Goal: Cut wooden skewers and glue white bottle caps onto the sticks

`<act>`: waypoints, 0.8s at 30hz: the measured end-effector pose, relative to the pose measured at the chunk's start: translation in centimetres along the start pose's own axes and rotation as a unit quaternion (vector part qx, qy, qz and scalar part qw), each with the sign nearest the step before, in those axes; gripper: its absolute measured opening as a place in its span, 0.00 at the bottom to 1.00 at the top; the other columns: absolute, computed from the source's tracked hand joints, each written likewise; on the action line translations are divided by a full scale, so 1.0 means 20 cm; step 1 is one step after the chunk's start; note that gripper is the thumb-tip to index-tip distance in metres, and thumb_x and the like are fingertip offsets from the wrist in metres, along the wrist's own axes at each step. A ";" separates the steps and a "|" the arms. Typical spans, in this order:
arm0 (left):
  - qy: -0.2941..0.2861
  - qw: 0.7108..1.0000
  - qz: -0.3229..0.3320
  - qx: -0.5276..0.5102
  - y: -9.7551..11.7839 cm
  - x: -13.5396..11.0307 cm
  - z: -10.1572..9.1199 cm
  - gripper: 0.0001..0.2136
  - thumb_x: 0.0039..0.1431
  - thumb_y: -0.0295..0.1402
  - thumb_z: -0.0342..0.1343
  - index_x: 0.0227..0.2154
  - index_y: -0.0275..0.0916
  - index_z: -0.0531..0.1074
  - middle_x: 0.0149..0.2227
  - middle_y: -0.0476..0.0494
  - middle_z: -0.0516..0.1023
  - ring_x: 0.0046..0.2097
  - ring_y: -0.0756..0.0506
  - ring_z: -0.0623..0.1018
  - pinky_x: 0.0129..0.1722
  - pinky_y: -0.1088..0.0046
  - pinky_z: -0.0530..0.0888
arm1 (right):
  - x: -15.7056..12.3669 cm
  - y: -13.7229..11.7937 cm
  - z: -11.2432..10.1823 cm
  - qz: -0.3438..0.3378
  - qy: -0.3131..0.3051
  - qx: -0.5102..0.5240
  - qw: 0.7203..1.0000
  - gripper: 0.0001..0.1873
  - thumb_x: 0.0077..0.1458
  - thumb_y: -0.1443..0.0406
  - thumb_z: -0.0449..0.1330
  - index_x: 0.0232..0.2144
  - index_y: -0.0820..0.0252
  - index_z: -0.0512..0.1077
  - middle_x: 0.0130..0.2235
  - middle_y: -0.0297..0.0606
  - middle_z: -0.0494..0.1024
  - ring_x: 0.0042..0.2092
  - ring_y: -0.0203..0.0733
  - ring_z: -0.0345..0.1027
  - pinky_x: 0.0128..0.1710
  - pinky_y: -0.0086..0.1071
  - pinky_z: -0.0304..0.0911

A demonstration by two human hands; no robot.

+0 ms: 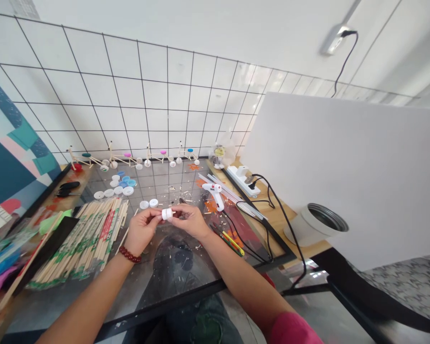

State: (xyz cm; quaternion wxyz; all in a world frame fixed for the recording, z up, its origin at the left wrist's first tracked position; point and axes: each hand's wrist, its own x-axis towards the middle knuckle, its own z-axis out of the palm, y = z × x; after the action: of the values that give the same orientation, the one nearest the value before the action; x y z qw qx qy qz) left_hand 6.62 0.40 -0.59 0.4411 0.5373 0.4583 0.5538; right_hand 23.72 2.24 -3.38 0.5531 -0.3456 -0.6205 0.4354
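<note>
Both my hands meet above a glass tabletop (pixel 186 267), and a small white plastic bottle cap (pixel 166 213) is pinched between their fingertips. My left hand (pixel 142 231) has a red bead bracelet (pixel 130 254) at its wrist and grips the cap's left side. My right hand (pixel 189 221) holds the cap's right side. Part of the cap is hidden by my fingers. Close to my left hand lie several white bottle caps (pixel 148 203) and a bundle of wrapped wooden chopsticks (pixel 88 239). A white-and-red hot glue gun (pixel 215 195) lies beyond my right hand.
Several blue and white caps (pixel 120 184) lie ahead, with small stick-and-cap models (pixel 132 157) along the wall. A power strip (pixel 241 180) sits at right, its black cables (pixel 254 234) crossing the table. Scissors (pixel 67 189) lie at left. A white metal-rimmed bin (pixel 315 224) stands right.
</note>
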 end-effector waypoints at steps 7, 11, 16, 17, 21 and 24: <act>-0.002 0.999 0.004 -0.040 -0.02 0.01 0.00 0.12 0.43 0.41 0.69 0.26 0.38 0.77 0.36 0.42 0.82 0.34 0.46 0.80 0.38 0.68 0.78 | 0.00 -0.04 -0.01 -0.013 -0.010 -0.004 1.000 0.18 0.43 0.61 0.72 0.40 0.57 0.81 0.34 0.35 0.79 0.33 0.36 0.70 0.37 0.32 0.67; -0.002 0.991 -0.050 -0.123 -0.02 0.01 0.00 0.18 0.39 0.43 0.73 0.28 0.36 0.76 0.33 0.44 0.82 0.31 0.48 0.80 0.39 0.68 0.78 | 0.00 -0.08 -0.04 0.006 0.003 0.030 1.000 0.34 0.40 0.58 0.75 0.52 0.53 0.76 0.44 0.38 0.80 0.36 0.36 0.71 0.41 0.33 0.68; -0.034 0.981 -0.105 -0.162 0.02 -0.01 0.01 0.22 0.36 0.44 0.74 0.29 0.35 0.75 0.27 0.44 0.82 0.30 0.46 0.81 0.37 0.67 0.79 | 0.00 -0.12 -0.06 -0.055 0.034 -0.044 0.997 0.13 0.54 0.57 0.67 0.41 0.53 0.81 0.39 0.38 0.81 0.37 0.39 0.71 0.40 0.34 0.67; -0.038 0.980 -0.112 -0.163 0.03 -0.01 0.01 0.21 0.35 0.44 0.75 0.28 0.35 0.75 0.27 0.44 0.82 0.30 0.46 0.81 0.36 0.67 0.79 | 0.00 -0.13 -0.06 -0.069 0.032 -0.059 0.995 0.10 0.55 0.57 0.66 0.38 0.53 0.81 0.37 0.38 0.81 0.38 0.40 0.71 0.40 0.34 0.67; -0.043 0.977 -0.129 -0.167 0.03 -0.01 0.01 0.21 0.36 0.42 0.74 0.28 0.35 0.74 0.26 0.45 0.81 0.29 0.46 0.81 0.33 0.68 0.79 | 0.00 -0.12 -0.05 -0.093 0.026 -0.108 0.989 0.08 0.57 0.58 0.64 0.33 0.53 0.81 0.33 0.37 0.80 0.37 0.41 0.71 0.38 0.35 0.66; -0.041 0.974 -0.135 -0.178 0.01 -0.01 0.01 0.20 0.36 0.42 0.74 0.28 0.35 0.74 0.27 0.46 0.80 0.29 0.47 0.80 0.32 0.69 0.78 | 0.00 -0.11 -0.04 -0.100 0.041 -0.136 0.985 0.07 0.56 0.59 0.64 0.32 0.54 0.80 0.32 0.37 0.80 0.34 0.40 0.70 0.35 0.33 0.64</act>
State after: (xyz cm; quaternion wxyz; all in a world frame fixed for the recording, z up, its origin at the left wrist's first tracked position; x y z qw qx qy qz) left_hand 6.80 0.24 -0.33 0.6185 0.4056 0.4022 0.5396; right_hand 24.69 1.48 -1.27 0.5665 -0.3714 -0.6821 0.2754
